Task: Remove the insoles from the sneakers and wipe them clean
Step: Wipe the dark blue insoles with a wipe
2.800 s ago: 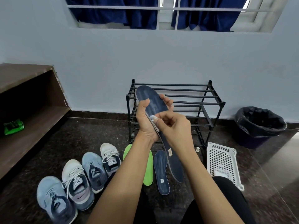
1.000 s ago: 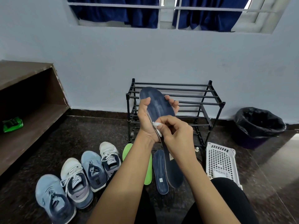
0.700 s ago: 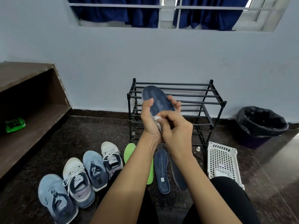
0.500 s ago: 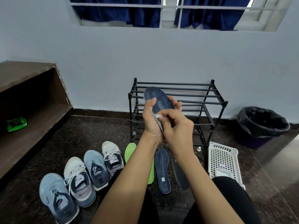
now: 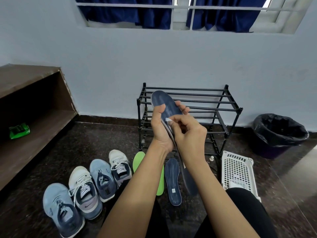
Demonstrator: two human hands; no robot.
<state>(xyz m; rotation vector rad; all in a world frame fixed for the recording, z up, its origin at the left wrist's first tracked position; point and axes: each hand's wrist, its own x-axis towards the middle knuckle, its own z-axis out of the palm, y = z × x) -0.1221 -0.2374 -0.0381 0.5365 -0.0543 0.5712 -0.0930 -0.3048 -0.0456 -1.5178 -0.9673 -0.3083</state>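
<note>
My left hand grips a dark blue insole upright by its middle, toe end up. My right hand pinches a small white wipe against the insole's face, just under my left thumb. The insole's heel end hangs down behind my right forearm. On the floor lie another dark blue insole and a green insole, partly hidden by my left arm. Several sneakers stand in a row at the lower left, among them a light blue one and a white one.
A black wire shoe rack stands against the wall behind my hands. A white perforated basket lies on the floor at right, a black-lined bin beyond it. A brown wooden shelf at left holds a green packet.
My right hand with the wipe has moved up the insole from its middle toward the toe end. My left hand keeps the same grip.
</note>
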